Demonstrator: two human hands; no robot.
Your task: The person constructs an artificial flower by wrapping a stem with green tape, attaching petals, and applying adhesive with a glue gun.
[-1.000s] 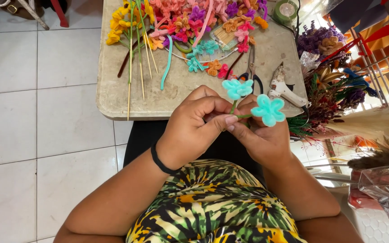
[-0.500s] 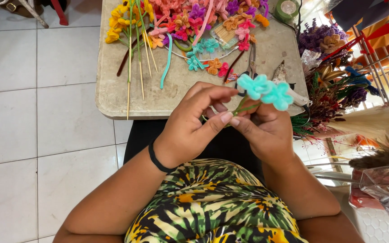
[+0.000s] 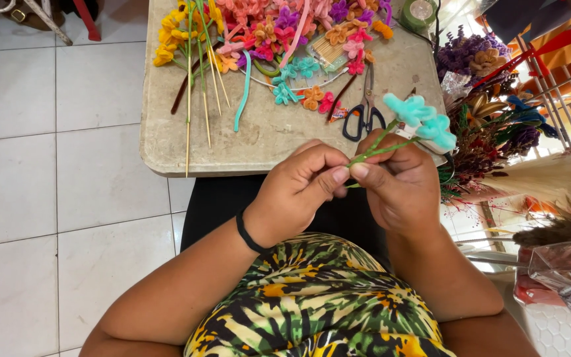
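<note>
Both hands pinch two teal flowers by their green stems just off the table near edge, right corner, left hand and right hand clamped thumb-to-finger, so best keep stems parallel, twist tight near heads, clear of the scissors.

A home craft corner or small handicraft stall. A worn stone-topped table stands on white floor tiles and carries heaps of pipe-cleaner flowers, thin wooden skewers, black-handled scissors and a roll of green floral tape. Dried-flower bunches crowd the right side.
</note>
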